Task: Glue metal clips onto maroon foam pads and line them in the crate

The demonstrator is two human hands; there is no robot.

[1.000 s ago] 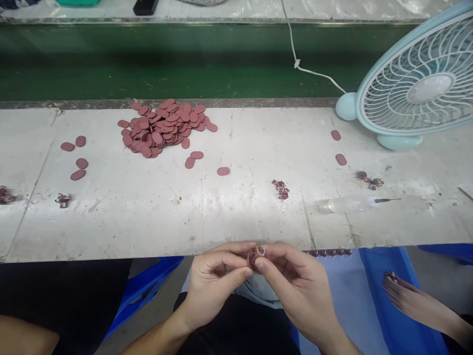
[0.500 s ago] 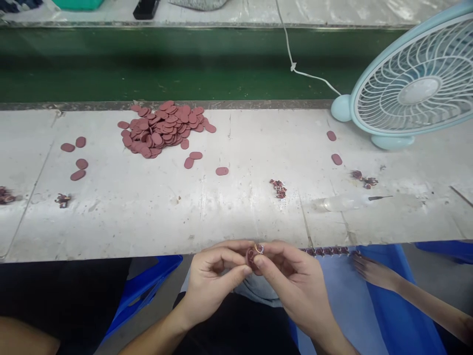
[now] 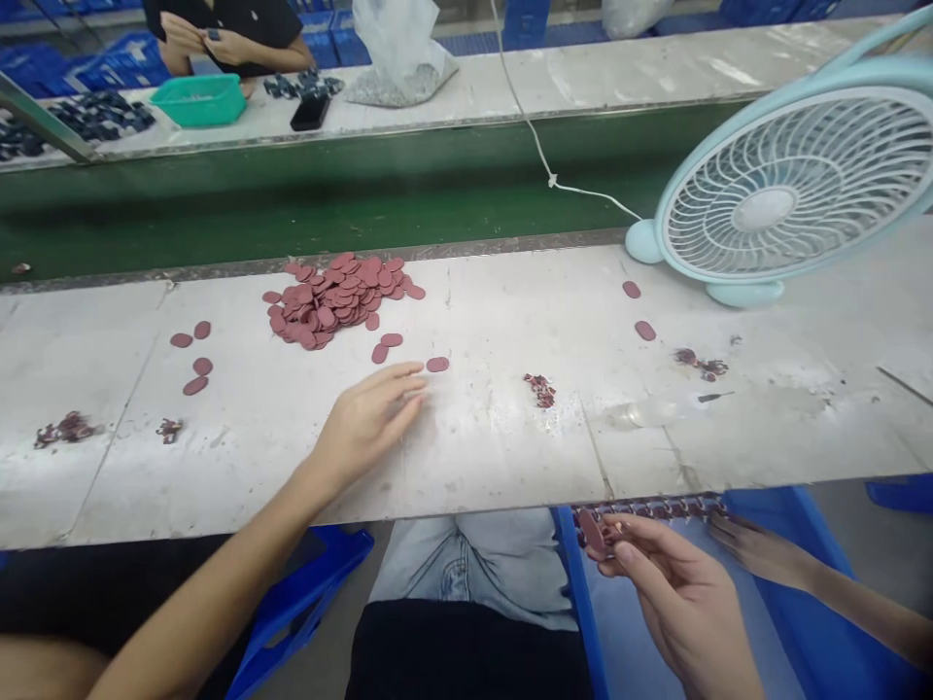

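My left hand reaches over the table with its fingers apart and nothing in them. Its fingertips are close to a single flat maroon oval piece; touching or just short of it, I cannot tell. Behind the hand is a pile of the same flat ovals, with two loose ones in front. My right hand is past the table's front edge, over a blue bin. Between thumb and fingers it pinches a maroon oval piece; small details at the fingertips are partly hidden.
A light blue fan stands at the right. A clear bottle with a dark tip and small maroon scraps lie on the table. A co-worker's hand is at the bin. Another person's hands are beyond the green basket.
My hands have parted. The left has moved forward and left over the table; the right has moved right, over the bin, with the maroon piece. The view has tilted up.
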